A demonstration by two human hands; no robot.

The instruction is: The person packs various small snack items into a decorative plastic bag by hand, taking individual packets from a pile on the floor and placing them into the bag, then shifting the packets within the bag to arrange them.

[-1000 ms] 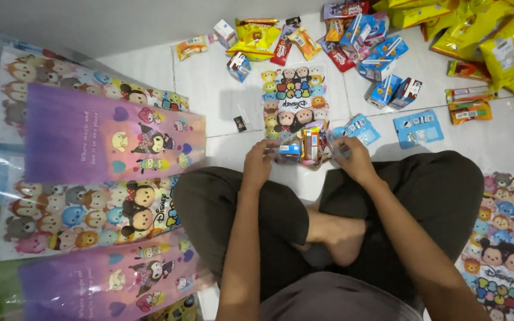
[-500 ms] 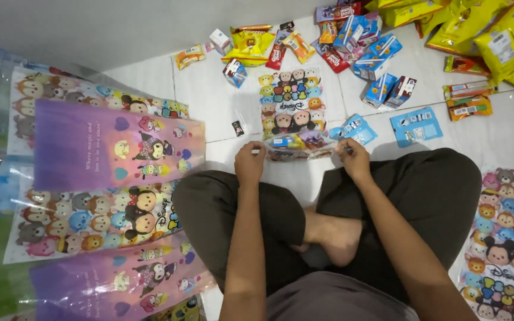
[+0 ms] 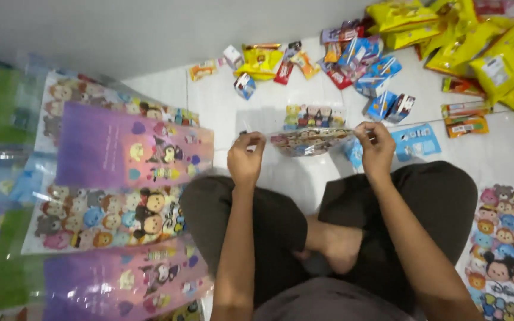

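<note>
Holding a cartoon-print bag [image 3: 309, 141] up between both hands now — left hand [image 3: 246, 156] is pinching its left end, right hand [image 3: 376, 147] is pinching its right end, fingers pressed together on the plastic at each side. Bag is hanging in the air in front of the knees, above the white floor [image 3: 269, 113], its opening stretched wide and seen almost edge-on. Half a second ago it was lying lower, closer to the legs, with the printed face showing; a second ago it was resting flat on the tiles with small snacks at its near end. Both hands are sitting higher and wider apart than before.

Second printed bag [image 3: 315, 115] is lying flat just beyond it. Blue cartons [image 3: 382, 89] and a blue pack [image 3: 416, 141] are sitting to the right, yellow packs [image 3: 483, 47] further out in the corner. Stacked bags [image 3: 132, 148] are lying to the left — unchanged.
</note>
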